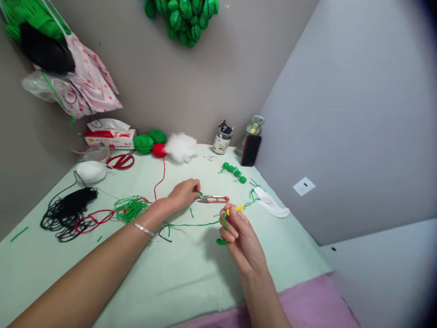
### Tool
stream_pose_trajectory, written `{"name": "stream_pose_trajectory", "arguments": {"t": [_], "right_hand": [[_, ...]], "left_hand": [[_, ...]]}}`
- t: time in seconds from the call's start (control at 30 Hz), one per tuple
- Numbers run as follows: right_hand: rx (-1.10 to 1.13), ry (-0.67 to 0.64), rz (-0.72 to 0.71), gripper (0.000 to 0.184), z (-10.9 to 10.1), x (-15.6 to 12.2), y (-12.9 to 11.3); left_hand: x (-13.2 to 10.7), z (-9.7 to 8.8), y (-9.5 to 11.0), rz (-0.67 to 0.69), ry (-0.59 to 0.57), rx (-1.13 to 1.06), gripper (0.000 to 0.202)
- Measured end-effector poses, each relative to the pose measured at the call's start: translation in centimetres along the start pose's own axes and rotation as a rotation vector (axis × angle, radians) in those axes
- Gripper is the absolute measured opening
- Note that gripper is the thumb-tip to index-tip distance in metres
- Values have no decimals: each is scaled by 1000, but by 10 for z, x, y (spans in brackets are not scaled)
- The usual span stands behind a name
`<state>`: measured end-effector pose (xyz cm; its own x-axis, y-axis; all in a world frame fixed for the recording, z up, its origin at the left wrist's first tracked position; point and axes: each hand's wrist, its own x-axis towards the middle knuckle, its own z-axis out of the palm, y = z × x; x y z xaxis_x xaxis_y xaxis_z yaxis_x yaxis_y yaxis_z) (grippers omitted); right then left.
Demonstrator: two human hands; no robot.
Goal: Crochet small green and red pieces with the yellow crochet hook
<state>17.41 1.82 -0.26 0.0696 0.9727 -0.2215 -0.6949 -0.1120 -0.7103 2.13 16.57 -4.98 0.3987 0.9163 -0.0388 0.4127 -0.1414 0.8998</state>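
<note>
My right hand (pixel 241 232) is closed around a crochet hook with a yellow handle (pixel 236 210). Green yarn (pixel 194 224) runs leftward from that hand across the cloth, and a small green crocheted piece (pixel 221 242) hangs below its fingers. Farther forward, my left hand (pixel 184 195) has its fingers pinched together at a small green piece (pixel 200 194), mostly hidden by the fingertips. Just right of those fingertips lie orange-handled thread snips (pixel 218 199). My left forearm passes beside a loose heap of green yarn (pixel 131 208).
Black yarn (pixel 70 212), a white yarn ball (pixel 91 171) and red scissors (pixel 120 161) lie left. Green balls (pixel 144 144), white stuffing (pixel 180 148), a pen cup (pixel 222 141) and a phone (pixel 251 150) line the back. Small green crocheted balls (pixel 236 173) lie right, near white material (pixel 271 203).
</note>
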Motion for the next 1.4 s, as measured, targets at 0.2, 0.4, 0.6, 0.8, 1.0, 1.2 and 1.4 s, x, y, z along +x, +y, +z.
{"name": "stream_pose_trajectory", "arguments": {"t": [0.2,0.4,0.6,0.8,1.0,1.2,1.4], "right_hand": [[-80,29,-111,23,-1,-3,-4],[-256,41,-323,17,6,-13,2],[-403,-56,-446,11,12,-25,16],[-447,-62,-470,11,14,-25,20],[-437,-66,-455,12,16,-26,21],[-436,-37,-467,12,14,-26,21],[-430,-14,-467,13,14,-25,21]], "left_hand": [[-35,-8,18,-7,96,-433,39],[-104,1,46,-65,100,-715,19],[-141,13,61,-210,173,-1044,20],[-150,14,62,-220,154,-1077,21],[-151,14,64,-181,222,-1026,22],[-153,10,65,-163,186,-952,18],[-151,11,61,-119,234,-956,14]]}}
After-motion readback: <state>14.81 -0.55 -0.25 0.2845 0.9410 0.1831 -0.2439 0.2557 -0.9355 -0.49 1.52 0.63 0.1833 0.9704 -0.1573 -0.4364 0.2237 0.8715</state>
